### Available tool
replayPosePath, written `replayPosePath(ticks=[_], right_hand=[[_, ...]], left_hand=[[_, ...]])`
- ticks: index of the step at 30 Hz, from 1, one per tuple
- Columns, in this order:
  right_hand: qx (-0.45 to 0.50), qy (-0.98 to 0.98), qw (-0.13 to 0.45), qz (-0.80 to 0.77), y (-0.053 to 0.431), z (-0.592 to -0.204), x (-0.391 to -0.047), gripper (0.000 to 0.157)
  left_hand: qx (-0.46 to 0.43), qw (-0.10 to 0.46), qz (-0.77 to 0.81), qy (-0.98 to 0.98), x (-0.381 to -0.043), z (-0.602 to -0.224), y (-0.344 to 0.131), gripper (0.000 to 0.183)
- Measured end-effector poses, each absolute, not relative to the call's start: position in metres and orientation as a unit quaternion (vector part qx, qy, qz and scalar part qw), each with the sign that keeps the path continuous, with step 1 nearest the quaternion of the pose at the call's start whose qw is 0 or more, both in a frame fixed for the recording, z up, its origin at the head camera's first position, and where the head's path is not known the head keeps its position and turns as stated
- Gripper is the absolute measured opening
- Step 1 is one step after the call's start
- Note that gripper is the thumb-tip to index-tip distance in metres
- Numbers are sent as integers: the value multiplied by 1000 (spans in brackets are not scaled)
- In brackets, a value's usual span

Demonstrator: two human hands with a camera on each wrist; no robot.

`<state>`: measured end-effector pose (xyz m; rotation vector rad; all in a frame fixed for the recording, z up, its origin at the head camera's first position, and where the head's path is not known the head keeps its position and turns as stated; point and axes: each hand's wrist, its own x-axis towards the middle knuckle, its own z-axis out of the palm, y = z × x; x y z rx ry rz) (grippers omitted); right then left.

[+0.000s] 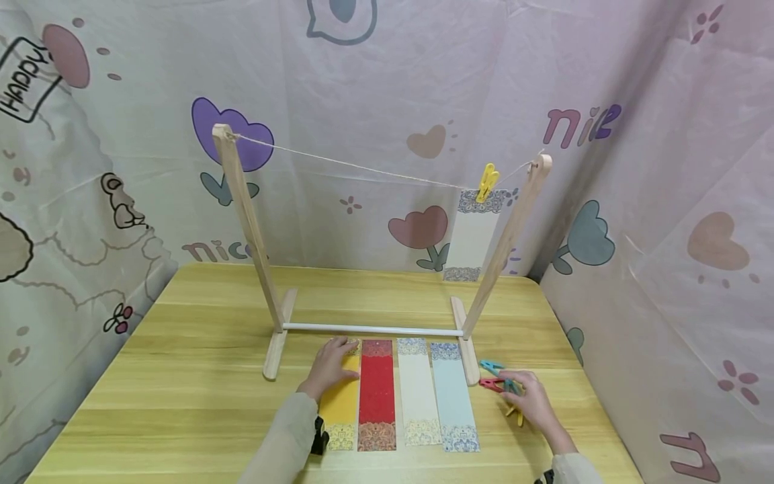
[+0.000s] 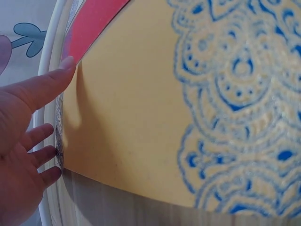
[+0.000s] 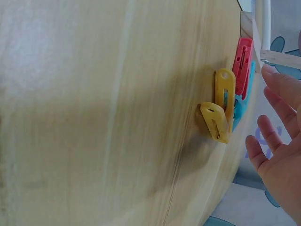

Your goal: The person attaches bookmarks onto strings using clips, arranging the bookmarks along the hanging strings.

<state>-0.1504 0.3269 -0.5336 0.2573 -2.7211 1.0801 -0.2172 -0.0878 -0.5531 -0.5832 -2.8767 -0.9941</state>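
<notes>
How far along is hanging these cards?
Done: a white patterned card hangs from the thin string by a yellow plastic clip. In hand: the left hand is at the yellow patterned card, the right hand at coloured plastic clips. Apparently remaining: that card plus red, cream and blue patterned cards, lying flat.

Right hand (image 3: 286,162), fingers apart, near clustered plastic clothespins: red clothespin (image 3: 242,66), two yellow clothespins (image 3: 221,118), partly hidden blue clothespin parts (image 3: 241,109). Wood-grain tabletop (image 3: 94,132).
</notes>
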Motion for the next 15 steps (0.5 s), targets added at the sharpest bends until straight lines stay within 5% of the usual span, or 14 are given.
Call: replayPosePath(ticks=[15], right_hand=[[75, -931, 60, 353, 330, -542, -154, 32]], left_hand=[[-185, 12, -315, -931, -214, -549, -89, 65]])
